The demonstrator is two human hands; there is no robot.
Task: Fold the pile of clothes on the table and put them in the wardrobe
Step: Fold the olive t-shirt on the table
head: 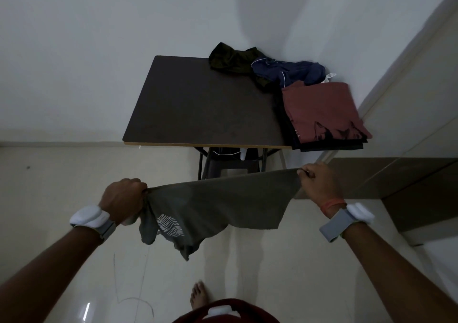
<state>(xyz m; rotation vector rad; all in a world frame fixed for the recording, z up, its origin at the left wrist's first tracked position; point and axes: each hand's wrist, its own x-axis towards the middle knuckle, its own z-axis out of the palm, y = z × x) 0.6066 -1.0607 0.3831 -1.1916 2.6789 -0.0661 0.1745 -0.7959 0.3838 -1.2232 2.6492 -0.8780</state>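
Left hand [124,198] clenched round one end of the shirt [218,203], right hand [319,184] pinching the other, it hangs in mid-air short of the table [198,104], so best to level the grips, draw the edge taut and lay it flat on the bare top.

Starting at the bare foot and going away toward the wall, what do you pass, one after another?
bare foot → grey-green T-shirt, stretched between the left hand and right hand → table's near edge → folded rust-red shirt → crumpled blue garment
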